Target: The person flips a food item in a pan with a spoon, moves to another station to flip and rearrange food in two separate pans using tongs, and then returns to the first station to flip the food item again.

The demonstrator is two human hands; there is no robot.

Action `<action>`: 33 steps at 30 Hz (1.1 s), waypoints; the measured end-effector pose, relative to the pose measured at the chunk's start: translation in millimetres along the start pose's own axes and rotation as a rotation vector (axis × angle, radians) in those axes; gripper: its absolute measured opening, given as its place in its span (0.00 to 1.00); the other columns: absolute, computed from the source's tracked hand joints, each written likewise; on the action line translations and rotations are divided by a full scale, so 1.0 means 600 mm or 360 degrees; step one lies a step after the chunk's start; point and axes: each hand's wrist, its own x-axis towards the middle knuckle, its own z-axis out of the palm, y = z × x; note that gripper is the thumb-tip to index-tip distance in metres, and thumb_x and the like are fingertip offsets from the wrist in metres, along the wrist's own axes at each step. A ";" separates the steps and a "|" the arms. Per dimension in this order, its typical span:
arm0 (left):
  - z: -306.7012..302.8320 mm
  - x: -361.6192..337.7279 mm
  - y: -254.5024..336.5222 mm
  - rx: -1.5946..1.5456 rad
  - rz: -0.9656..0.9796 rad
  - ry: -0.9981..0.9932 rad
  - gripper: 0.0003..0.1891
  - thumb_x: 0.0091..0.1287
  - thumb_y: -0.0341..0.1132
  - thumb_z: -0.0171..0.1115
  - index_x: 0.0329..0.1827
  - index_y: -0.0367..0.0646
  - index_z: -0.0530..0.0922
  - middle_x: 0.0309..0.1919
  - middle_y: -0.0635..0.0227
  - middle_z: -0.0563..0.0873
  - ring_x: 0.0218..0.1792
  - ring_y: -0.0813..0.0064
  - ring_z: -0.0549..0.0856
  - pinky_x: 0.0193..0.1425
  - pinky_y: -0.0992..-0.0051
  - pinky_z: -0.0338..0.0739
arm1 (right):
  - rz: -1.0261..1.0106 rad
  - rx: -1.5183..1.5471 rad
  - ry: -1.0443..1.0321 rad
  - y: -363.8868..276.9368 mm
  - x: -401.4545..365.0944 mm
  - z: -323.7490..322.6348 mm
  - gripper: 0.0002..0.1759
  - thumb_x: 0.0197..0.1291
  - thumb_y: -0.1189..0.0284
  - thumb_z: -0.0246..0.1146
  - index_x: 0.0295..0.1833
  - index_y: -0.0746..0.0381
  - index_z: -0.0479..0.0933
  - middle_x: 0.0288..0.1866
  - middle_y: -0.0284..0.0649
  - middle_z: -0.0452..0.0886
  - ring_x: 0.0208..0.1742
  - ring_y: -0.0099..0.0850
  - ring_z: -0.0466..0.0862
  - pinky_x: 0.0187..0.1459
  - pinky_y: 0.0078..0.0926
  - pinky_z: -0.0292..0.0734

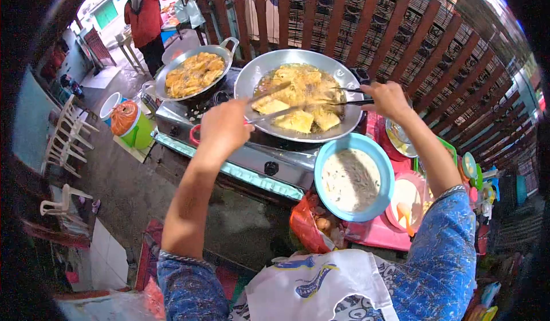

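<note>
My left hand is closed round the handle end of a long metal utensil, whose far part reaches over the right wok. From the right, my right hand grips dark-handled tongs that extend over the same wok. Yellow pieces of food lie in bubbling oil there. On the left burner, a smaller two-handled wok holds golden-orange fried pieces. Below the right wok, a light blue basin contains pale batter. Motion blurs the utensils' ends.
A person in red stands at the back left. A slatted fence runs behind the stove. Right of the basin are a pink bowl and an orange spoon. Chairs and a green bucket stand left.
</note>
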 end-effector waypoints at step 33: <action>0.074 0.057 0.106 0.0131 0.0076 -0.0002 0.22 0.48 0.33 0.64 0.50 0.49 0.77 0.36 0.57 0.84 0.38 0.58 0.83 0.43 0.62 0.77 | -0.0120 0.0049 0.0054 0.074 0.007 0.042 0.22 0.48 0.50 0.63 0.47 0.49 0.77 0.25 0.39 0.80 0.29 0.39 0.82 0.29 0.37 0.75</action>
